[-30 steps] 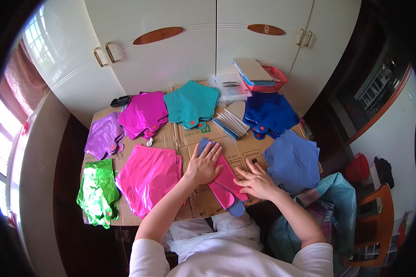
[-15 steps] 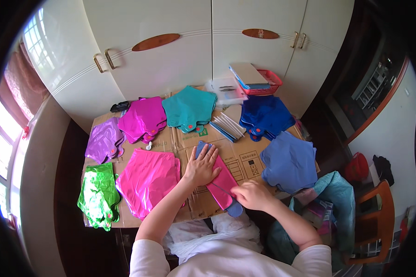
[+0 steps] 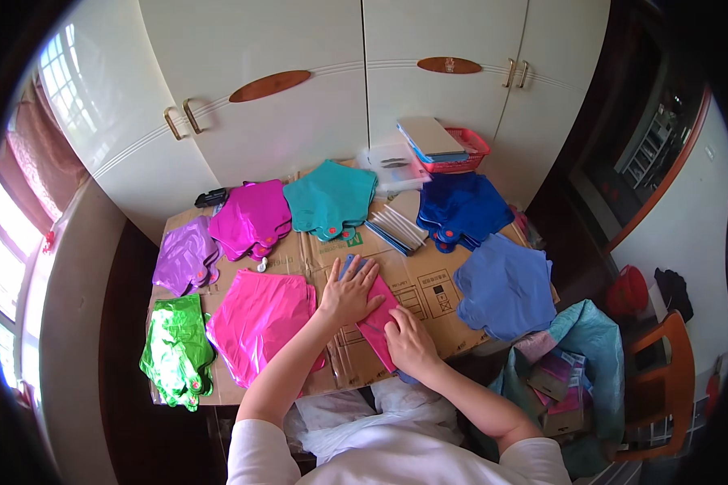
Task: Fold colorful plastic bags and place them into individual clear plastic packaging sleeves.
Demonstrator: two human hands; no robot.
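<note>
A narrow pink folded foil piece [image 3: 371,339] lies slantwise on the cardboard at the table's front middle, its blue end [image 3: 352,266] pointing away from me. My left hand [image 3: 349,296] presses flat on its upper part, fingers stretched out. On the lower half rests my right hand [image 3: 411,343], its fingers curled against the pink surface; whatever they hold is hidden. To the left of my left forearm is a large stack of pink foil pieces [image 3: 260,327]. A stack of light blue foil pieces [image 3: 505,287] lies to the right of my right hand.
Green [image 3: 174,347], lilac [image 3: 184,257], magenta [image 3: 251,218], teal [image 3: 329,196] and dark blue [image 3: 463,206] foil stacks ring the cardboard [image 3: 315,250]. Thin sticks [image 3: 398,226] lie near the middle. A red basket [image 3: 471,145] stands behind; a filled teal bag [image 3: 603,347] sits at right.
My right hand has moved up and left along the pink folded piece, from its lower end to nearer my left hand. My left hand stays pressed on it. The view has shifted slightly.
</note>
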